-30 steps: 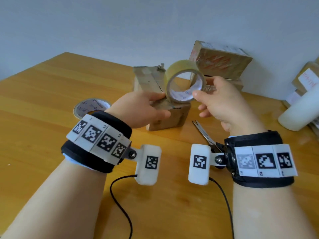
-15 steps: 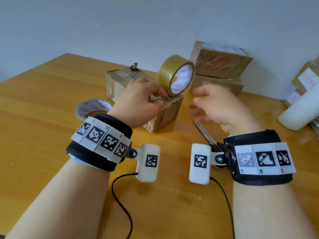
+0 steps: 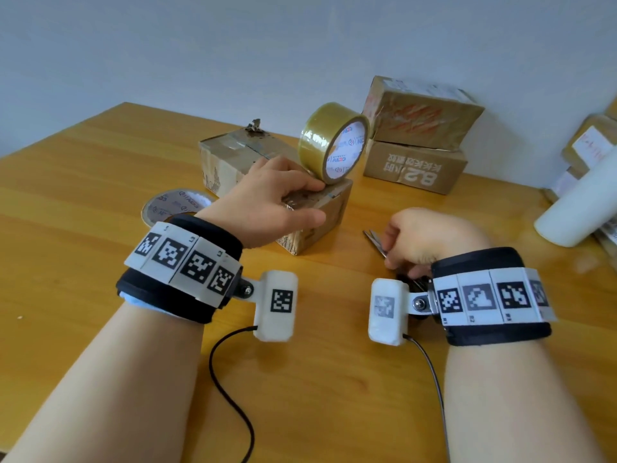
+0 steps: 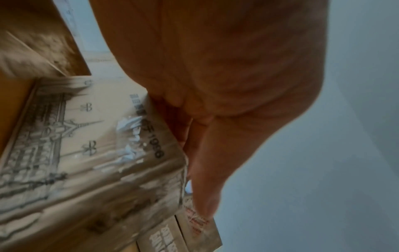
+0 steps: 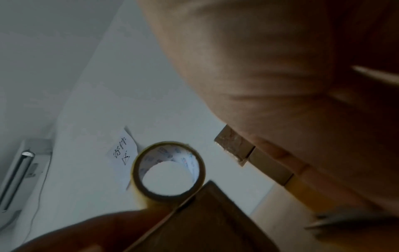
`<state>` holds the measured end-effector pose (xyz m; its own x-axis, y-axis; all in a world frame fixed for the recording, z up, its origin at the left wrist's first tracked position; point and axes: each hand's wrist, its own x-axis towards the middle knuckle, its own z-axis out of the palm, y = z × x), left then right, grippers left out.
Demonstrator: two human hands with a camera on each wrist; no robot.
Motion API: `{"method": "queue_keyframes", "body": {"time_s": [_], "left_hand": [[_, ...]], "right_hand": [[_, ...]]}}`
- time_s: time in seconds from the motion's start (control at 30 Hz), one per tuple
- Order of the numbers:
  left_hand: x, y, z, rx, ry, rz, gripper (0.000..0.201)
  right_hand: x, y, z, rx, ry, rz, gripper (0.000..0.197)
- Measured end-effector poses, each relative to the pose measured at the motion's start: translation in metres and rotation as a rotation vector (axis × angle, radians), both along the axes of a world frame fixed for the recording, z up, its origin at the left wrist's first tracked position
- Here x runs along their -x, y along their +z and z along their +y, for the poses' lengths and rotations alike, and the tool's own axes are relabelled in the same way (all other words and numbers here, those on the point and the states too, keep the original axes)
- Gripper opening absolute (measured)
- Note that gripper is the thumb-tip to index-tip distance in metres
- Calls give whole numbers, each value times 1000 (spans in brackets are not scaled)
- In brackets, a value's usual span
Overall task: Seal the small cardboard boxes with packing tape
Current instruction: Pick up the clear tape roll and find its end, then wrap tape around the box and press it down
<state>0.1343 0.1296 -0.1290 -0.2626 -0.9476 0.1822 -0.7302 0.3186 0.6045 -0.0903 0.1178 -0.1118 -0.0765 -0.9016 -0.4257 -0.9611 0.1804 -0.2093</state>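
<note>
Here the right hand (image 3: 430,240), nearest the viewer, is lowered onto the scissors (image 3: 375,242) lying on the wooden surface (image 3: 83,262); its fingers curl down over the handles, though whether they are closed round them cannot be told, since the hand hides them. Just beyond, the left hand (image 3: 267,202) rests on top of the small cardboard box (image 3: 320,212), fingers fairly straight and pressing the lid where the tape strip runs. The tape roll (image 3: 334,142) stands on edge on the far corner of this box, apparently tethered by the uncut strip and touched by no hand. A second small box (image 3: 233,155) sits just behind, a flat roll of tape (image 3: 177,205) lies to the left, and two stacked boxes (image 3: 417,138) stand near the wall.

Risks, as a judgement: the unsupported roll may tip or roll off the box edge, dragging the strip askew or peeling it up; if the left hand eases its pressure the tape may lift and wrinkle; scissors brought to the strip one-handed may cut ragged or let slack tape stick to itself.

Compared with half a second earlier, the right hand has dropped from mid-air beside the roll to the scissors, and the left hand has shifted from pinching at the roll's base to pressing flat; the roll has stayed on the box.
</note>
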Motion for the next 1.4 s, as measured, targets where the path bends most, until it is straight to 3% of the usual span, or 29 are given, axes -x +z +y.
{"method": "queue_keyframes", "body": {"time_s": [0.17, 0.33, 0.63, 0.83, 0.9, 0.97, 1.03, 1.07, 1.13, 1.2, 1.3, 1.4], "left_hand": [[9, -5, -2, 114, 88, -100, 52], [10, -4, -2, 100, 94, -114, 52], [16, -1, -10, 57, 151, -107, 73], [34, -3, -14, 84, 151, -168, 72], [33, 3, -10, 43, 102, -70, 59], [29, 12, -7, -12, 106, 195, 32], [23, 19, -13, -34, 200, 426, 13], [21, 23, -18, -55, 239, 499, 13], [20, 29, -30, -116, 267, 544, 28], [20, 34, -39, -191, 257, 500, 37], [24, 34, -46, -286, 177, 502, 34], [28, 27, -47, -251, 146, 493, 27]], "right_hand": [[-3, 5, -6, 107, -36, -127, 28], [11, 9, 0, 71, 2, -14, 26], [14, 10, 6, 2, 48, 13, 17], [6, 8, 6, -44, 80, 80, 30], [11, 7, 2, 20, 27, 43, 24], [23, 9, -2, 110, -59, -97, 17], [37, 13, -3, 223, -110, -274, 24], [44, 15, -4, 272, -113, -346, 33], [53, 20, -1, 311, -84, -459, 50], [58, 25, 5, 302, -30, -519, 54], [64, 30, 10, 250, 53, -441, 57], [62, 30, 9, 236, 70, -421, 59]]}}
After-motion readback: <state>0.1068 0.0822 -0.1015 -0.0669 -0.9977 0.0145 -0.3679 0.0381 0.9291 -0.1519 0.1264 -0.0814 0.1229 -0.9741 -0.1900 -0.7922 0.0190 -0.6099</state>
